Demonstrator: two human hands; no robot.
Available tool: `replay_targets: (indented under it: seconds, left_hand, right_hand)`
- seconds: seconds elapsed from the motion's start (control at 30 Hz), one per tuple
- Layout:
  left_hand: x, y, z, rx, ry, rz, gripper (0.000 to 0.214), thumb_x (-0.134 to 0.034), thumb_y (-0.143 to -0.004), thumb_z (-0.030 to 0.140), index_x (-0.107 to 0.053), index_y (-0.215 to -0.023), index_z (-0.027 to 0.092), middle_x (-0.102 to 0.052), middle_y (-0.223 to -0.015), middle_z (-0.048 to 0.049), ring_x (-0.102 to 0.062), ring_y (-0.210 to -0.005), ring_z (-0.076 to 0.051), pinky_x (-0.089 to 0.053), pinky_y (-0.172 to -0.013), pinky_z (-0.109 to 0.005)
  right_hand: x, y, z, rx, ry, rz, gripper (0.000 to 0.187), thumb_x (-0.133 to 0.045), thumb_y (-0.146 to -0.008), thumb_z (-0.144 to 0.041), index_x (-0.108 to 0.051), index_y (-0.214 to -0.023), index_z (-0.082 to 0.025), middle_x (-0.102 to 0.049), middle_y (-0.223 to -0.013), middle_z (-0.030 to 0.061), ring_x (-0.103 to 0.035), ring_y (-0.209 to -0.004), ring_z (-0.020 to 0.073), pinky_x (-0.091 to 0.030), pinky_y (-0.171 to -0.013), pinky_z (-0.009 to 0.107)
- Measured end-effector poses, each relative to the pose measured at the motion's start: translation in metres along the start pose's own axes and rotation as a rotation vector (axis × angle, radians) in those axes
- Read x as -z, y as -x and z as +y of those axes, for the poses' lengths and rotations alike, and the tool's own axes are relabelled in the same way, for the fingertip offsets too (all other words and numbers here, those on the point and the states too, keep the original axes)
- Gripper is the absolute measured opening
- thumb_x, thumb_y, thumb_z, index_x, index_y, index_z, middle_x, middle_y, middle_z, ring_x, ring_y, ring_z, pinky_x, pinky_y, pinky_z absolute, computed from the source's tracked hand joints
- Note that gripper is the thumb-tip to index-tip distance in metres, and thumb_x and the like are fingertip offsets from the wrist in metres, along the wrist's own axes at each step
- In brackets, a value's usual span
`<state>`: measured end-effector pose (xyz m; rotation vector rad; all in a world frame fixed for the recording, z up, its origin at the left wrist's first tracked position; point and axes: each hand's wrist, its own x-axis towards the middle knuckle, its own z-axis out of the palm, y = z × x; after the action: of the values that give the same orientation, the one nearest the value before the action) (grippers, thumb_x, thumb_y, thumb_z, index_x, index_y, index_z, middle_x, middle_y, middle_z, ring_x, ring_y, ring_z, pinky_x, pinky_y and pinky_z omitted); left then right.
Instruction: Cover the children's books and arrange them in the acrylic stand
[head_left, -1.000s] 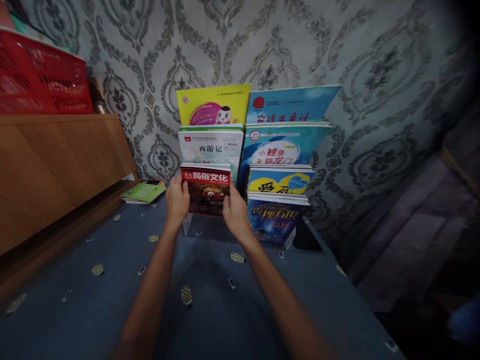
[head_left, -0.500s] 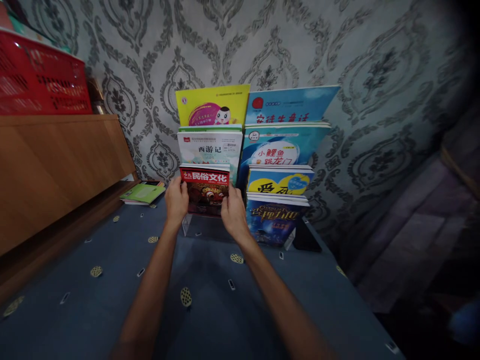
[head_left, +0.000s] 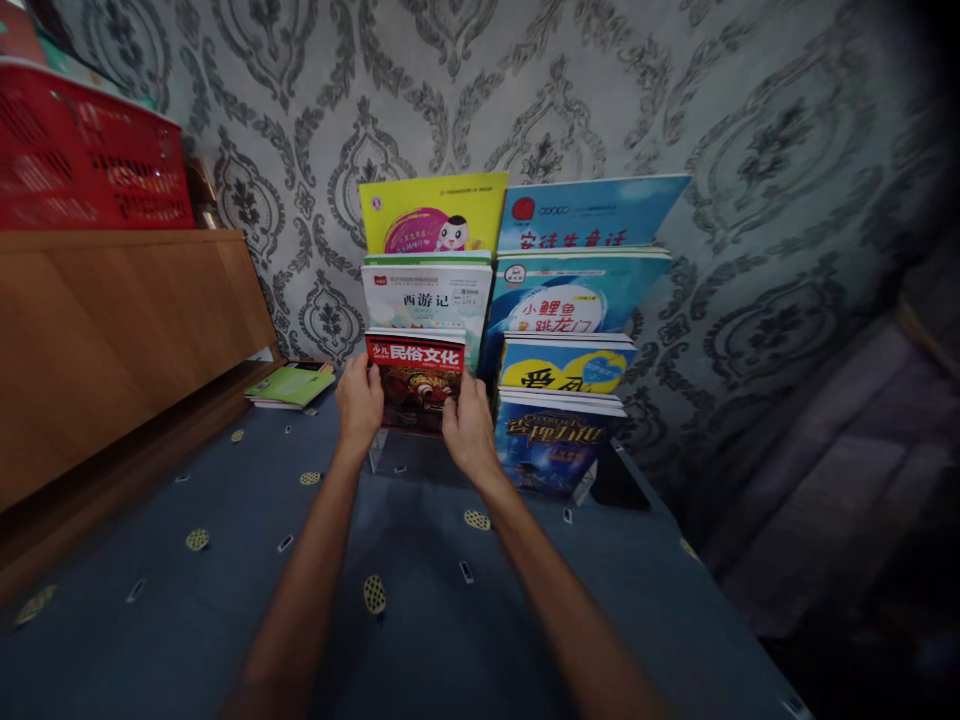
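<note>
My left hand (head_left: 360, 402) and my right hand (head_left: 470, 425) grip the two side edges of a red and dark book (head_left: 417, 385), thumbs toward its front cover. It stands upright in the front left slot of a clear book rack (head_left: 377, 450). Right behind it rises a white and pale green book (head_left: 429, 298), and a yellow book (head_left: 433, 210) is at the back. In the right column, a dark blue book (head_left: 553, 445) stands in front, with a blue and yellow book (head_left: 566, 368), a teal book (head_left: 574, 290) and a tall blue book (head_left: 592, 212) behind.
A small pile of green-covered books (head_left: 291, 385) lies at left beside a wooden cabinet (head_left: 127, 340). On the cabinet is a red plastic basket (head_left: 90, 150). Patterned wallpaper (head_left: 420, 70) backs the rack. A dark flat object (head_left: 622, 480) lies right of it on the blue patterned cloth (head_left: 420, 640).
The view has shifted slightly, so everything sits a little further right. Both hands stay on the red and dark book, which remains in the front left slot.
</note>
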<state>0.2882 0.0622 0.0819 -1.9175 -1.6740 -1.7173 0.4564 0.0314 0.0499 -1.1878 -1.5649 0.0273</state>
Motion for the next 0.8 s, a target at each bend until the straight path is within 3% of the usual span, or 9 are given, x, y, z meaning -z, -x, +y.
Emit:
replay_targets:
  seconds: [0.43, 0.63, 0.8]
  left_hand:
    - [0.005, -0.006, -0.01, -0.027, 0.053, -0.059, 0.032, -0.045, -0.09, 0.021, -0.066, -0.113, 0.014, -0.072, -0.11, -0.0144, -0.066, -0.104, -0.029, -0.052, -0.096, -0.043]
    - [0.006, -0.007, -0.014, -0.051, 0.083, -0.054, 0.031, -0.048, -0.089, 0.023, -0.067, -0.112, 0.016, -0.074, -0.107, -0.0109, -0.066, -0.1, -0.026, -0.053, -0.095, -0.04]
    - [0.004, -0.006, -0.013, -0.046, 0.094, -0.067, 0.032, -0.045, -0.09, 0.022, -0.066, -0.114, 0.015, -0.072, -0.113, -0.0133, -0.066, -0.107, -0.028, -0.052, -0.098, -0.043]
  right_hand:
    - [0.0, 0.0, 0.005, 0.007, -0.028, -0.001, 0.062, -0.042, -0.092, -0.02, -0.041, -0.153, -0.015, -0.057, -0.123, 0.0167, -0.057, -0.118, 0.0311, -0.048, -0.106, 0.051]
    - [0.005, -0.002, 0.001, -0.037, -0.004, 0.008, 0.053, -0.044, -0.091, -0.022, -0.054, -0.143, -0.013, -0.054, -0.108, 0.014, -0.059, -0.106, 0.031, -0.051, -0.1, 0.051]
    - [0.007, -0.001, -0.002, -0.032, 0.012, 0.017, 0.054, -0.048, -0.091, -0.024, -0.054, -0.143, -0.014, -0.049, -0.101, 0.0109, -0.058, -0.1, 0.0302, -0.052, -0.095, 0.05]
